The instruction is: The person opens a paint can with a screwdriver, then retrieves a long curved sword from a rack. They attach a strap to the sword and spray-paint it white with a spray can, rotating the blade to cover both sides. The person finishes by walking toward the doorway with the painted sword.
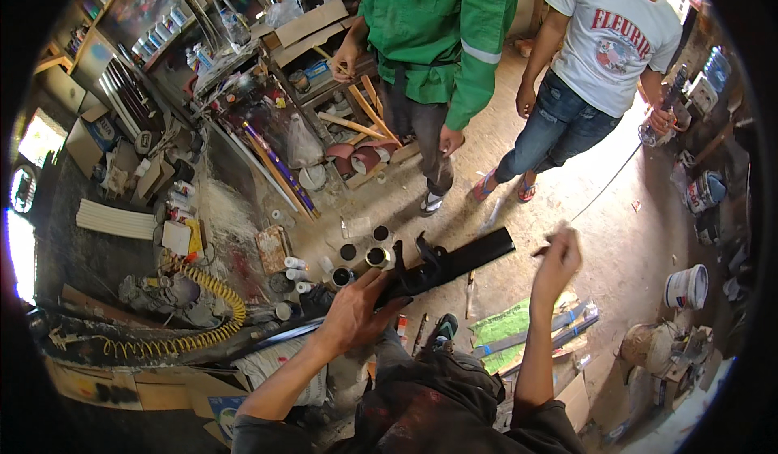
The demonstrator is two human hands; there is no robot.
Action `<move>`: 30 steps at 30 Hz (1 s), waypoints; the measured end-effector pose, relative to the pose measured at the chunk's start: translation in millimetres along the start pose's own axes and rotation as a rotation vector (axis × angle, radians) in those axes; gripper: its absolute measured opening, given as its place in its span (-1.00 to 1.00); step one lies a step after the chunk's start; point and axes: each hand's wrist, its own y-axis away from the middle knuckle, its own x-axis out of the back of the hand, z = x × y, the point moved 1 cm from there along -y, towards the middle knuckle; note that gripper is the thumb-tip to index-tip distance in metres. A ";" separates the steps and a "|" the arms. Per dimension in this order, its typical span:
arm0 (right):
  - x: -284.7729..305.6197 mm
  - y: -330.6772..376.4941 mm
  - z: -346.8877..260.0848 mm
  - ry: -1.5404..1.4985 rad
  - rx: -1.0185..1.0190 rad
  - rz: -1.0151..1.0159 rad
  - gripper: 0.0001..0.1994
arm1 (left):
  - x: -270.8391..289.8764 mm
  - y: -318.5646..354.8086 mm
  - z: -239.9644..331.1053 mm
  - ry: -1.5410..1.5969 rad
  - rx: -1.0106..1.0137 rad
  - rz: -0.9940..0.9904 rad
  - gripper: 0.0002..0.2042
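Dusty workshop floor (600, 247) spreads out under the head view, sunlit on the right, with crowded shelves and a stained workbench (235, 219) along the left. Near the middle, the left hand (355, 310) is closed around the near end of a black tube (478, 251) with bracket-like fittings, holding it above the floor so that its far end points forward and to the right. Off to the right and apart from the tube, the right hand (559, 263) is raised with its fingers bent together; a small dark bit shows at the fingertips, but blur leaves it unclear whether anything is gripped. Open cans (342, 276) stand just left of the tube, and a yellow coiled hose (241, 312) loops farther left. Flat green and dark packages (515, 324) lie below the right hand, with a white bucket (689, 287) well to the right. Ahead stand a person in a green jacket (442, 36) and a person in a white T-shirt (609, 16), from whose hand a thin cord (609, 180) slants down toward the right hand.
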 end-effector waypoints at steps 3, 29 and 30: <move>1.9 25.3 -65.2 0.036 0.154 -0.130 -0.86 | 3.4 3.9 11.3 -0.214 0.003 0.008 -0.58; -59.8 15.4 -47.3 0.231 0.329 -1.658 -0.81 | 32.6 39.5 16.6 -0.373 0.001 -0.340 -0.55; -57.5 18.7 -49.9 0.199 0.319 -1.633 -0.85 | 33.5 41.0 17.1 -0.381 0.040 -0.437 -0.55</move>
